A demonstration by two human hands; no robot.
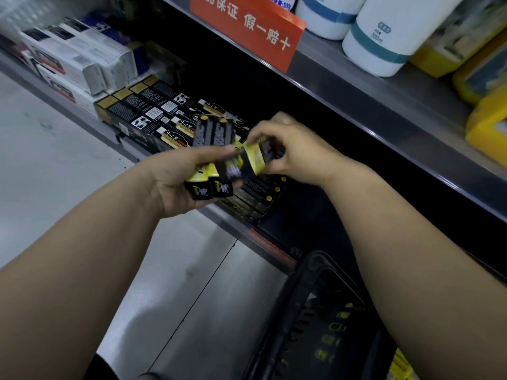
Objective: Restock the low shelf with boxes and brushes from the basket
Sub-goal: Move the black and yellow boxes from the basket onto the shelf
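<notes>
My left hand [175,179] grips a bunch of long black-and-yellow boxes [212,138], held upright in front of the low shelf [233,226]. My right hand [290,149] pinches the end of one black-and-yellow box [253,159] at the right of that bunch. Flat black boxes [153,113] lie in rows on the low shelf behind the hands, and more black boxes with yellow dots [258,193] lie just below my right hand. The black basket [296,319] stands on the floor at the lower right, with several black-and-yellow boxes [332,338] inside.
White and grey boxes [82,61] are stacked at the shelf's left end. The upper shelf [356,86] carries an orange sign [247,26], white bottles with blue bands [389,34] and yellow packs [488,86]. Grey floor [55,174] lies to the left.
</notes>
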